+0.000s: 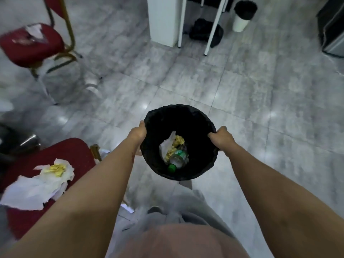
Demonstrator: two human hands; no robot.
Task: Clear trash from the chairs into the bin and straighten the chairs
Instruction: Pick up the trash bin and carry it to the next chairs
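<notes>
I hold a round bin lined with a black bag (199, 116) in front of me above the floor. My left hand (138, 132) grips its left rim and my right hand (220, 137) grips its right rim. Inside lie crumpled white paper with yellow scraps (172, 146) and a clear bottle with a green cap (177, 161). A red chair (74, 151) at my lower left carries white tissue with yellow crumbs (50, 175). A second red chair (35, 45) at the upper left has white paper scraps (34, 32) on its seat.
A white pillar (163, 19) and white table legs (214, 27) stand ahead, with a black bag (202, 30) under them. Another white bin with a black liner (243, 13) sits at the back right. A dark cabinet (333, 25) is far right. Grey tiled floor lies between.
</notes>
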